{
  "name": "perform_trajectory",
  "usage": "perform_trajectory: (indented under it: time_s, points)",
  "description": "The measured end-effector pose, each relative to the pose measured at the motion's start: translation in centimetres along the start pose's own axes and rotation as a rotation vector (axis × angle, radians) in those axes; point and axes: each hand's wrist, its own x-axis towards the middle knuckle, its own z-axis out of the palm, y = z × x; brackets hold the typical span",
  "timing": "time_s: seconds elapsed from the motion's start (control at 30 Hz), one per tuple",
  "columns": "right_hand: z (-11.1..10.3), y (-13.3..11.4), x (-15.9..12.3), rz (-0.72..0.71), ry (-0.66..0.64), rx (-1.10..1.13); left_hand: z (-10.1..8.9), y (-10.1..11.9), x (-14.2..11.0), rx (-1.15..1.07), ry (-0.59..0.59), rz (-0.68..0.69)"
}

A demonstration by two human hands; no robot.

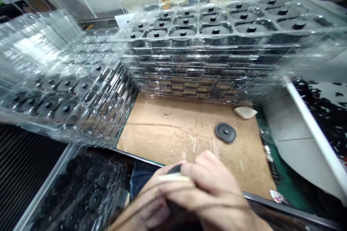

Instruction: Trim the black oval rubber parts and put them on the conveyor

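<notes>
Both hands are together at the bottom centre, closed around a small dark rubber piece, most of it hidden by fingers. A pale cream strip shows along its edge between the hands. My left hand grips from the left, and my right hand wraps over from the right with fingers bent. Beyond them, a dark grey oval rubber disc with a raised centre stub lies on the cardboard. A cream wedge-shaped pad lies farther back at the right.
Stacked clear plastic trays holding dark discs stand along the back. Another tray stack rises at left. A lower-left clear tray holds more discs. At right, a white box adjoins several small black parts.
</notes>
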Motion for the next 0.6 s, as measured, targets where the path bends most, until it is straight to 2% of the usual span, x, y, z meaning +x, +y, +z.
perform_trajectory:
  time_s: [0.03, 0.1, 0.17, 0.27, 0.33, 0.4, 0.47, 0.53, 0.6]
  points:
    - [-0.1, 0.6, -0.2, 0.073, -0.040, 0.083, -0.2, -0.2, -0.1, -0.043, -0.024, 0.014]
    - [-0.3, 2.6, -0.4, 0.324, -0.128, 0.197, -0.3, -0.4, -0.4, -0.160, -0.099, 0.041]
    - [0.4, 5.2, -0.7, 0.528, -0.126, 0.230, -0.2, -0.4, -0.7, -0.260, -0.129, 0.057]
    - [3.4, 8.5, -2.1, 0.607, -0.079, 0.193, 0.0, -0.3, -1.3, -0.315, -0.063, 0.088]
    - [5.5, 9.5, -3.5, 0.631, 0.005, 0.142, 0.0, -0.2, -1.8, -0.341, -0.042, 0.107]
    - [6.1, 9.1, -4.8, 0.658, 0.115, 0.107, -0.1, -0.1, -2.4, -0.359, -0.051, 0.142]
    - [4.8, 7.2, -5.4, 0.656, 0.175, 0.130, -0.2, -0.1, -3.1, -0.371, -0.062, 0.171]
    - [2.2, 4.3, -5.1, 0.589, 0.124, 0.244, -0.3, -0.2, -3.7, -0.379, -0.085, 0.203]
    - [-0.2, 1.4, -4.3, 0.452, -0.026, 0.379, -0.4, -0.3, -4.3, -0.377, -0.116, 0.245]
